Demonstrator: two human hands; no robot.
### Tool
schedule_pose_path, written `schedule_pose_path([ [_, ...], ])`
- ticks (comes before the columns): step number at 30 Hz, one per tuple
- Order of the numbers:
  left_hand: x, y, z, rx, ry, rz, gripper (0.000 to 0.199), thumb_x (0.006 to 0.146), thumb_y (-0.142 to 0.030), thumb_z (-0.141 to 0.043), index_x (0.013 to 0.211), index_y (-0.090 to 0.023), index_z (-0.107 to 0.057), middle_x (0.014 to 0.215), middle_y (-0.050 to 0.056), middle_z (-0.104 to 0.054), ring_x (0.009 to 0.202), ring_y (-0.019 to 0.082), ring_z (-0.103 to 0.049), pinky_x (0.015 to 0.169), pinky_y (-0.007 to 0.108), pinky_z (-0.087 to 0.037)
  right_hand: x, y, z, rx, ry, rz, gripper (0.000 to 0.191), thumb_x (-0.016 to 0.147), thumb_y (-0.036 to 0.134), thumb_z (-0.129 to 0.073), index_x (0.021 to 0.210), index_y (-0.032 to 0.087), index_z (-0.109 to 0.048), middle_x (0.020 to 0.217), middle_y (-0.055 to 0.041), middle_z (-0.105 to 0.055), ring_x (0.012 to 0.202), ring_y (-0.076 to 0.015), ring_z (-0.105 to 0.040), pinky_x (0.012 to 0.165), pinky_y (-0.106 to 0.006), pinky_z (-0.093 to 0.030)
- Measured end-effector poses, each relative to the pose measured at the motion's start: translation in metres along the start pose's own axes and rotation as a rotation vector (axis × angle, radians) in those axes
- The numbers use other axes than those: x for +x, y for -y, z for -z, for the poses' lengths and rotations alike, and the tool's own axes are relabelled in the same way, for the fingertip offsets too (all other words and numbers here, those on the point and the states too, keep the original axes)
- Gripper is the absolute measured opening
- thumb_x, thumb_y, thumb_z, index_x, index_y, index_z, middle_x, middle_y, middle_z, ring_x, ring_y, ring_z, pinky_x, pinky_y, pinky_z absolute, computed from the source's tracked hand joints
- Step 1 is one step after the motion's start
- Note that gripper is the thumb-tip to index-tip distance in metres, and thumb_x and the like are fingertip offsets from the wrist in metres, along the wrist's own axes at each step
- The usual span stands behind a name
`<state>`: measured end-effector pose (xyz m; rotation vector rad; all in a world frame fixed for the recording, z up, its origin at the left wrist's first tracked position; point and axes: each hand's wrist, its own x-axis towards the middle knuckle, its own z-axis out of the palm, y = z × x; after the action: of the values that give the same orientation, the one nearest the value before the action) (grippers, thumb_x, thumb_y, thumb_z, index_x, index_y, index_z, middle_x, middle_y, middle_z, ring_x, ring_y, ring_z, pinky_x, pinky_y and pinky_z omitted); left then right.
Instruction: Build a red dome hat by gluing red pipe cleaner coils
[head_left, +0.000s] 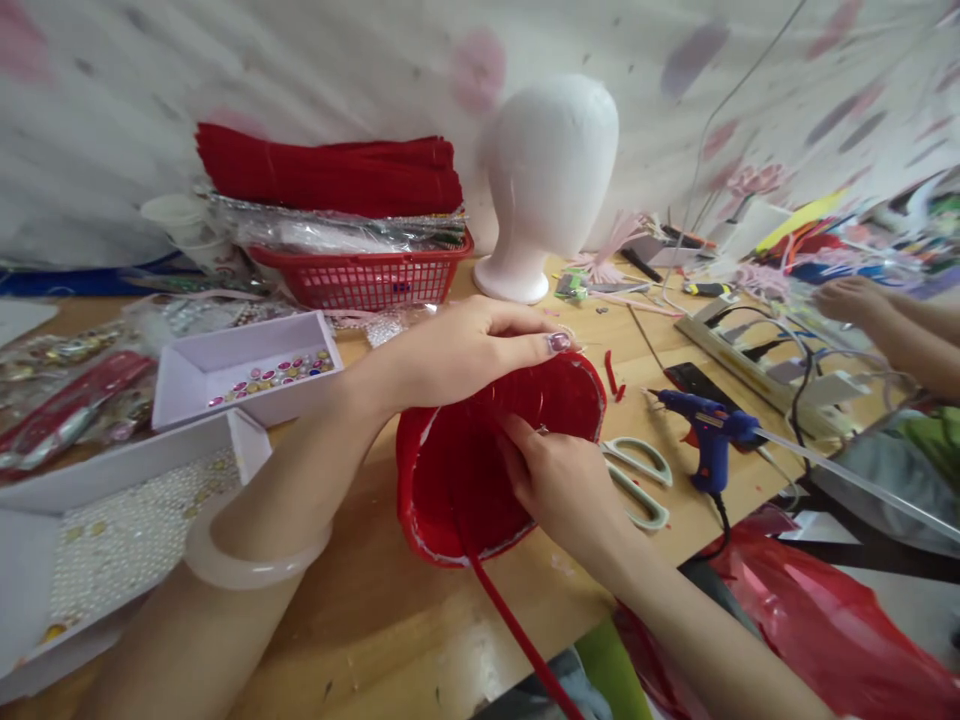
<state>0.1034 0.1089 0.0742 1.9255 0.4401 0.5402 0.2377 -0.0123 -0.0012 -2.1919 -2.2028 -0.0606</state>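
A red fabric hat-like shell [442,490] sits tilted on the wooden table, its hollow side toward me and whitish glue along its rim. My left hand [480,345] is closed over its far upper edge, thumb along the rim and the other fingers partly hidden behind. My right hand [559,470] reaches into the hollow with curled fingers pressed against the inner wall; their tips are hidden. A narrow red fabric strip [499,600] comes out of the hollow and hangs over the near table edge. Beside my right hand lie pale-handled scissors [641,485], blades hidden.
A blue glue gun [709,425] with a long glue stick stands at the right near a power strip [757,370]. Trays of gems [247,340] and pearls [135,540] fill the left. Behind are a red basket [367,280] and white foam head [555,160]. Another person's hands [862,300] show far right.
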Motion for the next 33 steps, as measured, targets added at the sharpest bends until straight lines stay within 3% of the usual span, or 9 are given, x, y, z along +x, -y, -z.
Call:
schedule_pose_path([
  [3,0.001,0.002,0.002,0.053,-0.002,-0.018,0.027,0.093,-0.034,-0.053,0.099,-0.020,-0.075,0.106,0.001,-0.076,0.100,0.023,-0.069,0.088,0.032,-0.050,0.000,0.002,-0.001,0.017,-0.001,0.000,0.032,0.097,0.024,-0.042,0.117,0.021,-0.066,0.068,-0.0049,-0.074,0.057,-0.0202,-0.069,0.049,-0.028,-0.026],
  [14,0.002,0.003,0.003,0.147,0.005,-0.040,0.027,0.092,-0.037,-0.052,0.089,-0.022,-0.075,0.094,0.001,-0.074,0.099,0.024,-0.066,0.094,0.036,-0.048,0.007,0.006,-0.002,-0.027,0.052,-0.002,0.036,0.098,0.026,-0.043,0.124,0.021,-0.066,0.072,-0.0077,-0.077,0.061,-0.0233,-0.072,0.050,-0.028,-0.031],
  [23,0.003,0.003,0.004,0.172,0.009,-0.033,0.029,0.093,-0.036,-0.053,0.103,-0.022,-0.075,0.110,0.001,-0.075,0.103,0.024,-0.066,0.096,0.035,-0.047,0.011,0.008,0.001,-0.022,0.122,0.014,0.038,0.097,0.024,-0.043,0.129,0.022,-0.064,0.088,-0.0108,-0.079,0.071,-0.0238,-0.074,0.054,-0.028,-0.040],
  [33,0.002,-0.001,0.004,0.182,0.016,-0.008,0.028,0.093,-0.035,-0.053,0.104,-0.022,-0.075,0.111,0.000,-0.075,0.103,0.022,-0.066,0.092,0.032,-0.047,0.015,0.011,0.002,-0.013,0.150,0.014,0.035,0.098,0.022,-0.043,0.120,0.022,-0.069,0.086,-0.0107,-0.079,0.069,-0.0223,-0.073,0.055,-0.028,-0.040],
])
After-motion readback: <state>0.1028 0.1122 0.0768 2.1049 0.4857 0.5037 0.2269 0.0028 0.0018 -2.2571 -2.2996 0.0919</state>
